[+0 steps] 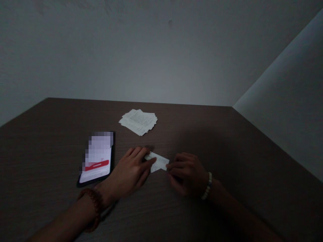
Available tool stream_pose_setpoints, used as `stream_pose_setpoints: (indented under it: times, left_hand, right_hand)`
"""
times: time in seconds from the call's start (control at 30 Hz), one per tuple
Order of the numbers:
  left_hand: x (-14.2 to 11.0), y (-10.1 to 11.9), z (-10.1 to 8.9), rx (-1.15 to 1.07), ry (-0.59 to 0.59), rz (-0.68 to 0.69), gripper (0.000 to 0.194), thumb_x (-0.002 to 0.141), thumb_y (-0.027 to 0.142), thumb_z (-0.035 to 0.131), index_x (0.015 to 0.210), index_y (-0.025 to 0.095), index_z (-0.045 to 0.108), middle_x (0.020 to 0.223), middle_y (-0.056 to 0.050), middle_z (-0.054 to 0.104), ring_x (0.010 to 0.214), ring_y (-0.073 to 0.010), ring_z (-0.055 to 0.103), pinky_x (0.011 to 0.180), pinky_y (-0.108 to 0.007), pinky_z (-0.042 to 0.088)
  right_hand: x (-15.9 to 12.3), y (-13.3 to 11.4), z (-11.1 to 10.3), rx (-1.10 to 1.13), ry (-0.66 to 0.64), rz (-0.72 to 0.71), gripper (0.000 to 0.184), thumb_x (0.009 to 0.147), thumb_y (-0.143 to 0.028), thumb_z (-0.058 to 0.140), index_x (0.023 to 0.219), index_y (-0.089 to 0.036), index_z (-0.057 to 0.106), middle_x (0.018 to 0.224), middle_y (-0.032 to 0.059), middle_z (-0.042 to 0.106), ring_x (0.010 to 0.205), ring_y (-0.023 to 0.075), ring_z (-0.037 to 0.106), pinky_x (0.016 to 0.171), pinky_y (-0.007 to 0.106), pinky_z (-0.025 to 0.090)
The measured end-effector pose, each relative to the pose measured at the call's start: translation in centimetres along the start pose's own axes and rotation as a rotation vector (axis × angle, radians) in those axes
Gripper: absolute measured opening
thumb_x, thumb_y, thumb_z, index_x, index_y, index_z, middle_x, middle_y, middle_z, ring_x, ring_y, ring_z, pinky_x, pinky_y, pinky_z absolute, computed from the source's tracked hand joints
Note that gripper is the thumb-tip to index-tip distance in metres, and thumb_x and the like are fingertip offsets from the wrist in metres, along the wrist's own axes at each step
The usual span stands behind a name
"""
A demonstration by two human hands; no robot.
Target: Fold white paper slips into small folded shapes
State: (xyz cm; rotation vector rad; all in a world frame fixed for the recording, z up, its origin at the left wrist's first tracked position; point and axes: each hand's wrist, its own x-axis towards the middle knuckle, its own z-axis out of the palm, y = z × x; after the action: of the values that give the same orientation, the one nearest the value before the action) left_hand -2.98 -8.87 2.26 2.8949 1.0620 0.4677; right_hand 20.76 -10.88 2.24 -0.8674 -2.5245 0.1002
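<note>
A dark, wood-grained bench [63, 121] meets dim grey walls [161, 57]. The left hand [133, 169] and right hand [188, 173] pinch a paper slip [160, 160], its print too small to read.

A white printed paper slip [161, 160] lies aslant.

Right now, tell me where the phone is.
In the head view, the phone lies on the table, left of the left hand and nearer the camera than the paper pile.

The paper slip [162, 160] is printed too small to read.
</note>
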Motion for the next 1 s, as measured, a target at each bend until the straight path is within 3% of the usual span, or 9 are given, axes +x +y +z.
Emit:
stream_pose_setpoints:
  times: [0.5, 0.6, 0.77, 1.0]
  left_hand:
    - [0.05, 0.35, 0.27, 0.040, -0.033, 0.071, 0.043, 0.084, 0.013, 0.050, 0.126, 0.023, 0.052, 0.136, -0.012, 0.042, 0.117, -0.0311, 0.042, 0.092, -0.048, 0.038]
    - [-0.01, 0.48, 0.24, 0.065, -0.008, 0.101, 0.040, 0.084, 0.012, 0.051, 0.123, 0.020, 0.054, 0.132, -0.013, 0.048, 0.116, -0.0306, 0.044, 0.092, -0.047, 0.037]
    - [-0.23, 0.65, 0.32, 0.059, 0.035, 0.261, 0.030, 0.089, 0.012, 0.047, 0.117, 0.017, 0.058, 0.120, -0.007, 0.061, 0.105, -0.0228, 0.053, 0.090, -0.039, 0.036]
    - [-0.12, 0.68, 0.53, 0.025, -0.007, 0.235, 0.033, 0.089, 0.011, 0.043, 0.118, 0.016, 0.058, 0.122, -0.007, 0.062, 0.098, -0.0218, 0.053, 0.080, -0.037, 0.037]
  right_hand:
    - [0.47, -0.41, -0.21, -0.028, -0.074, 0.036, 0.009, 0.074, -0.014, 0.057, 0.067, -0.018, 0.060, 0.068, 0.0025, 0.064, 0.068, 0.0168, 0.050, 0.062, 0.031, 0.039]
    - [0.38, -0.39, -0.10, -0.037, -0.077, 0.052, 0.007, 0.074, -0.016, 0.057, 0.068, -0.018, 0.060, 0.068, 0.0019, 0.063, 0.069, 0.0170, 0.050, 0.061, 0.031, 0.038]
    - [0.53, -0.49, -0.20, -0.055, -0.078, 0.051, 0.008, 0.073, -0.015, 0.058, 0.066, -0.018, 0.059, 0.066, 0.0012, 0.062, 0.066, 0.0161, 0.048, 0.059, 0.030, 0.038]
    - [0.53, -0.60, -0.31, -0.035, -0.071, 0.052, 0.008, 0.074, -0.016, 0.057, 0.067, -0.018, 0.060, 0.067, 0.0013, 0.062, 0.067, 0.0155, 0.049, 0.059, 0.029, 0.038]
